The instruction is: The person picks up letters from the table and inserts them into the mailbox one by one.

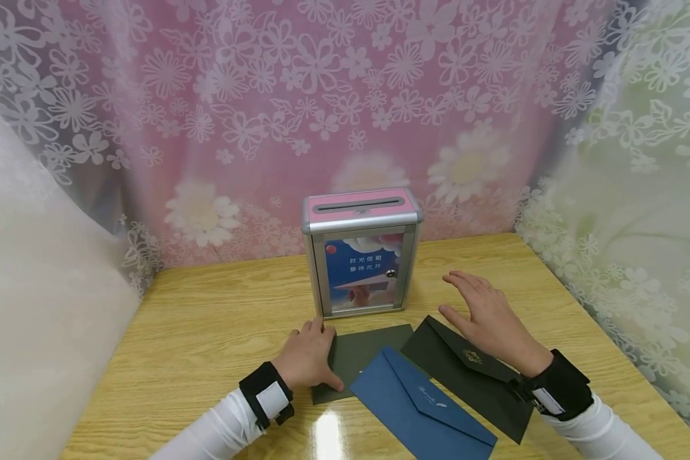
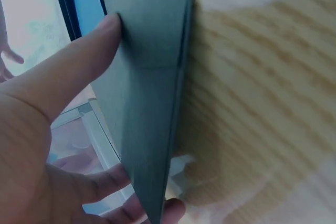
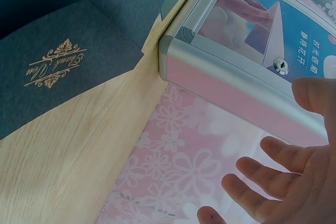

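At its left end, a grey-green envelope (image 1: 374, 342) is held by my left hand (image 1: 306, 354). In the left wrist view the thumb (image 2: 86, 56) lies over the envelope's face, while the fingers curl about its far corner. My right hand (image 1: 494, 319) hovers with fingers spread above a dark envelope (image 1: 457, 367), holding nothing. Gold "Thank You" lettering marks that envelope's flap (image 3: 55, 64) in the right wrist view. A blue envelope (image 1: 405, 396) lies between, overlapping the grey-green one's right part.
Behind the envelopes stands a pink and silver letter box (image 1: 360, 271), with a slot (image 1: 358, 205) on top and a keyhole lock (image 1: 390, 273) on its front. The wood-grain table (image 1: 207, 332) meets a pink flowered curtain (image 1: 264, 160) at the back.
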`<action>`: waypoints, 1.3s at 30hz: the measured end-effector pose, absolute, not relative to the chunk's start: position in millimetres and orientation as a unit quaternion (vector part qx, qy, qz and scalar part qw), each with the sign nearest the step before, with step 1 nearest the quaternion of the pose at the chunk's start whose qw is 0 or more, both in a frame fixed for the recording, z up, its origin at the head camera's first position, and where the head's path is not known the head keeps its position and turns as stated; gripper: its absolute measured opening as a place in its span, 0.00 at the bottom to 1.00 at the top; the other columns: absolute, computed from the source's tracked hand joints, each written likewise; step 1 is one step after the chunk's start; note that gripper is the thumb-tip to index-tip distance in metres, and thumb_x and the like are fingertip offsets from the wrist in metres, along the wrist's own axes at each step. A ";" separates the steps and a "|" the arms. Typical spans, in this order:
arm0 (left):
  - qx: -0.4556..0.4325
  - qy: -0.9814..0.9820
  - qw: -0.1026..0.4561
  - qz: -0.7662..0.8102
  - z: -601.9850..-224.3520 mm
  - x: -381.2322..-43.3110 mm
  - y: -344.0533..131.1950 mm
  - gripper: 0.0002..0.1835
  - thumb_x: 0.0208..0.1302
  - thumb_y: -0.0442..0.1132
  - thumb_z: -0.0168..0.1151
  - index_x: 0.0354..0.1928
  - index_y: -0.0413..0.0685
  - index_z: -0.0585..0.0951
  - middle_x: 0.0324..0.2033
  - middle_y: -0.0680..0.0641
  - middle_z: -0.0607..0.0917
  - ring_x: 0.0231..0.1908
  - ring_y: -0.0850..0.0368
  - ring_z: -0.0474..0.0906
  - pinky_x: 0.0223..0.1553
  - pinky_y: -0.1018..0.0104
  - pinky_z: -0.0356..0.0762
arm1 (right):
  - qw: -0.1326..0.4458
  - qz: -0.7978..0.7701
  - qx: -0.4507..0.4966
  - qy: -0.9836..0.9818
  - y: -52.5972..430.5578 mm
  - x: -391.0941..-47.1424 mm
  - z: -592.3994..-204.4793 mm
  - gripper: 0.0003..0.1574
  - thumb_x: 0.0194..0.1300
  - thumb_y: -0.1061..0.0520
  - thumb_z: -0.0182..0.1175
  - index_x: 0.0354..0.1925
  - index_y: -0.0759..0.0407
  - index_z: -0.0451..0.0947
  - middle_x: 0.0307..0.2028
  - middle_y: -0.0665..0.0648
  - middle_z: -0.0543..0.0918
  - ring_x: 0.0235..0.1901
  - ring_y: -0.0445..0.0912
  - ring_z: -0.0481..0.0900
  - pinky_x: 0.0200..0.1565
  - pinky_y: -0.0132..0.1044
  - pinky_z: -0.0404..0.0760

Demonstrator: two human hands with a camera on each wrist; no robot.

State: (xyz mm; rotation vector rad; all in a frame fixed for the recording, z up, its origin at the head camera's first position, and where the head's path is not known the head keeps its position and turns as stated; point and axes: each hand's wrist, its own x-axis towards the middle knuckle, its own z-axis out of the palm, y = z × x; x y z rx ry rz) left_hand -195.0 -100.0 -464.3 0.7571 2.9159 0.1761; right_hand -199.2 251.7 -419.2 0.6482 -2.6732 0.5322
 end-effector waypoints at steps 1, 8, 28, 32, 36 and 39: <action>0.249 0.965 0.062 0.059 -463.7 -195.5 -100.7 0.56 0.30 0.70 0.73 0.60 0.42 0.72 0.54 0.38 0.70 0.50 0.44 0.67 0.45 0.44 0.72 | 0.169 0.188 0.228 -0.940 251.6 -199.4 -419.2 0.38 0.66 0.43 0.59 0.66 0.60 0.64 0.64 0.65 0.65 0.62 0.59 0.58 0.51 0.68 0.61; 0.251 0.963 0.051 0.086 -454.4 -199.2 -106.9 0.43 0.39 0.56 0.77 0.57 0.42 0.74 0.50 0.41 0.78 0.45 0.47 0.74 0.41 0.48 0.77 | 0.162 0.192 0.228 -0.941 250.5 -198.9 -418.8 0.38 0.67 0.42 0.57 0.66 0.62 0.64 0.65 0.65 0.65 0.62 0.59 0.57 0.52 0.68 0.60; 0.239 0.963 -0.028 0.123 -429.6 -196.7 -134.7 0.18 0.54 0.36 0.69 0.48 0.45 0.79 0.40 0.46 0.81 0.34 0.54 0.78 0.29 0.58 0.80 | 0.158 0.191 0.235 -0.940 251.7 -195.2 -427.9 0.38 0.66 0.45 0.58 0.66 0.64 0.64 0.64 0.66 0.65 0.61 0.61 0.59 0.53 0.68 0.61; 0.241 0.960 -0.046 0.135 -427.3 -196.1 -137.9 0.13 0.55 0.34 0.67 0.43 0.46 0.79 0.36 0.48 0.81 0.34 0.57 0.77 0.30 0.59 0.79 | 0.154 0.191 0.231 -0.941 252.0 -193.8 -430.9 0.38 0.66 0.44 0.58 0.66 0.63 0.64 0.64 0.66 0.65 0.61 0.61 0.58 0.52 0.69 0.61; 0.241 0.957 -0.058 0.149 -424.1 -195.8 -141.3 0.10 0.55 0.32 0.66 0.39 0.47 0.78 0.34 0.50 0.81 0.31 0.59 0.75 0.28 0.62 0.76 | 0.155 0.191 0.230 -0.942 252.5 -193.5 -432.4 0.38 0.66 0.44 0.58 0.66 0.63 0.64 0.64 0.66 0.65 0.61 0.60 0.59 0.52 0.68 0.61; 0.241 0.956 -0.064 0.155 -420.7 -196.1 -143.8 0.10 0.56 0.31 0.66 0.38 0.48 0.78 0.32 0.52 0.80 0.29 0.61 0.72 0.25 0.65 0.73 | 0.156 0.190 0.229 -0.942 252.9 -193.7 -432.4 0.38 0.66 0.44 0.58 0.66 0.63 0.64 0.64 0.66 0.65 0.61 0.61 0.59 0.51 0.69 0.62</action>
